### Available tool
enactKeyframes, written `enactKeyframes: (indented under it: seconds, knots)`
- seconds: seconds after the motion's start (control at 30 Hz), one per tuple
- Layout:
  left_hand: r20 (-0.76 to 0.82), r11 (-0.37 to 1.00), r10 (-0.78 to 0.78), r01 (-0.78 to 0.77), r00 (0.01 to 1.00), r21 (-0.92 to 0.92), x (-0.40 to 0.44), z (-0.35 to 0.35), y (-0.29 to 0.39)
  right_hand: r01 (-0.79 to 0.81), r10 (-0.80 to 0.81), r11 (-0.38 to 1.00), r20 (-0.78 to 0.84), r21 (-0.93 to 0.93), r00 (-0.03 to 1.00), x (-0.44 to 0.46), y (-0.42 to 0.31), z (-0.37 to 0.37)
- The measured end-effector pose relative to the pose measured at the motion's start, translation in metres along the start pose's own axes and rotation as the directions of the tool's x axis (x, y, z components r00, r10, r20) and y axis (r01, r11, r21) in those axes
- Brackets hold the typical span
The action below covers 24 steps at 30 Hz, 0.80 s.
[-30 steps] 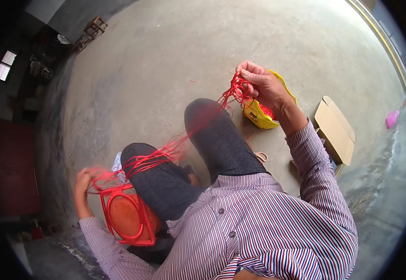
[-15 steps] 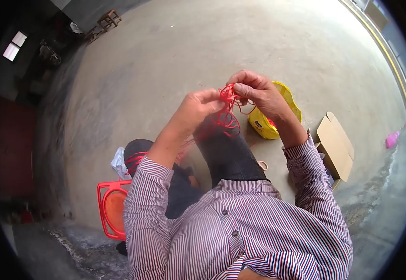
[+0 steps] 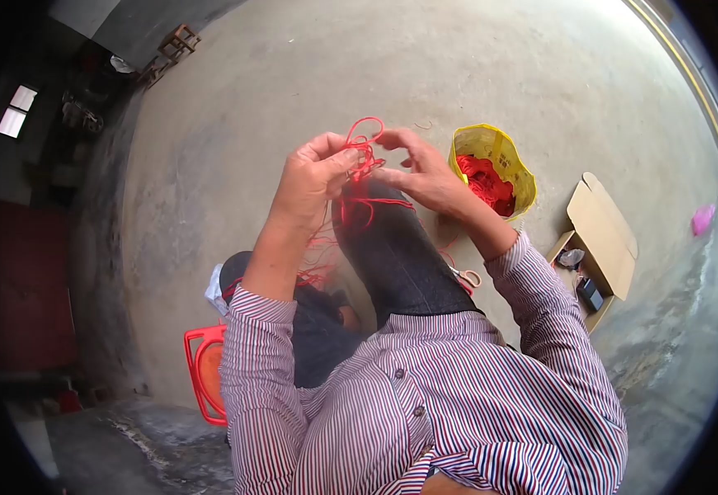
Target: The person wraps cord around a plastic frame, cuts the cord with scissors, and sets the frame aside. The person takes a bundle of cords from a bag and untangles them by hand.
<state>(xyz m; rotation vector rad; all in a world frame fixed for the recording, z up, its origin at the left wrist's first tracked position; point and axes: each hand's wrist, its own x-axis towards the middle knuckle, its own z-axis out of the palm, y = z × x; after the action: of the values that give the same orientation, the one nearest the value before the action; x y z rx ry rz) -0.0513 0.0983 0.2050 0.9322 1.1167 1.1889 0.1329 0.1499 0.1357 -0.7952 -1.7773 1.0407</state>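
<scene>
Between my hands, above one knee, is a tangled bunch of thin red cord point(image 3: 364, 157) with a loop standing up at its top. My left hand point(image 3: 317, 175) pinches the bunch from the left side. My right hand point(image 3: 421, 172) is just right of it, thumb and fingers apart, with the fingertips close to the cord; whether they touch it is unclear. Loose strands hang down over my dark trousers point(image 3: 392, 264) and trail across the other leg. More red cord point(image 3: 489, 183) lies inside a yellow bag point(image 3: 525, 191) on the floor, beyond my right forearm.
Scissors point(image 3: 468, 277) lie beside my right thigh. An open cardboard box point(image 3: 602, 235) holding a dark object is further right. A red plastic frame point(image 3: 197, 375) stands by my left elbow, near a white plastic bag point(image 3: 215, 290). A wooden stool point(image 3: 179, 43) is far back left.
My left hand has come up from the red frame to the bunch, bringing strands along. The bunch has shifted left, and my right hand's fingers have spread. The yellow bag's inside now shows more.
</scene>
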Motion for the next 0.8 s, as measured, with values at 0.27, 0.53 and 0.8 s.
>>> enactKeyframes:
  seconds: [0.27, 0.53, 0.8]
  knots:
    - [-0.243, 0.980, 0.164, -0.186, 0.956, -0.069, 0.000, -0.044, 0.042, -0.464, 0.380, 0.806, 0.280, 0.367, 0.882, -0.003, 0.036, -0.030]
    - [-0.500, 0.971, 0.173, -0.061, 0.849, 0.231, 0.015, -0.086, -0.013, -0.169, 0.567, 0.358, -0.070, 0.918, 0.821, 0.000, 0.025, -0.082]
    - [-0.514, 0.995, 0.095, -0.060, 0.852, 0.084, 0.019, -0.085, 0.000, -0.371, 0.542, 0.769, -0.221, 0.521, 0.811, -0.008, 0.033, -0.126]
